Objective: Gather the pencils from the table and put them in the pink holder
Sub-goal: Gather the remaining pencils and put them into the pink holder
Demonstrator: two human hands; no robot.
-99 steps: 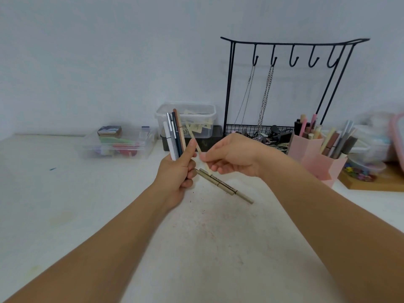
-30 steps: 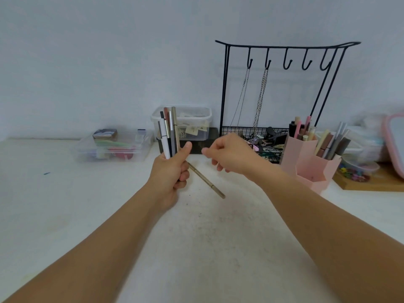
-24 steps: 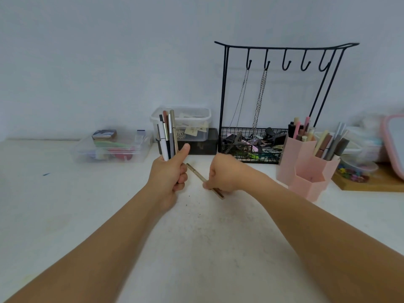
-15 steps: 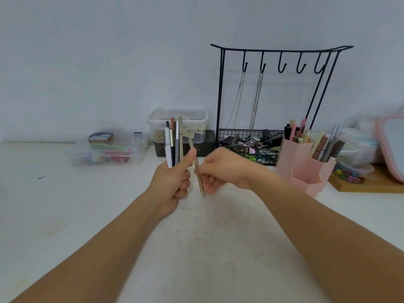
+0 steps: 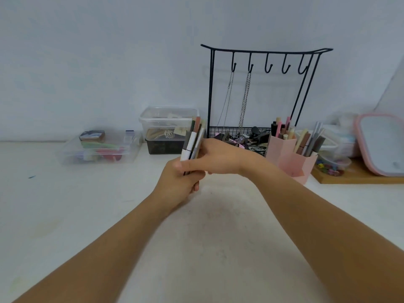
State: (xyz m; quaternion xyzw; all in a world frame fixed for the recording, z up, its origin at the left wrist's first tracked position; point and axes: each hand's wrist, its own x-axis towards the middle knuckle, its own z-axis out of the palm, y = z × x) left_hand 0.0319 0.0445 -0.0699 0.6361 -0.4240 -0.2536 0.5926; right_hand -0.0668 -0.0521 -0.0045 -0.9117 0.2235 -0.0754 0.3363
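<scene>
My left hand (image 5: pixel 178 185) grips a bundle of several pencils (image 5: pixel 194 139) that stands upright above the table's middle. My right hand (image 5: pixel 216 157) lies against the same bundle from the right, its thumb and fingers closed round the pencils just above my left hand. The pink holder (image 5: pixel 294 161) stands on the table to the right, apart from both hands, with several pencils and pens sticking out of its compartments. I see no loose pencil on the white table (image 5: pixel 207 237).
A black wire rack (image 5: pixel 262 62) with hooks and hanging chains stands behind the hands. Clear plastic boxes (image 5: pixel 100 149) sit at the back left and centre. A wooden tray (image 5: pixel 358 176) and a pink-rimmed mirror (image 5: pixel 382 143) are at the far right.
My right hand picked the last pencil off the table, swung it upright and brought it into the bundle in my left hand. Both hands now hold the bundle together.
</scene>
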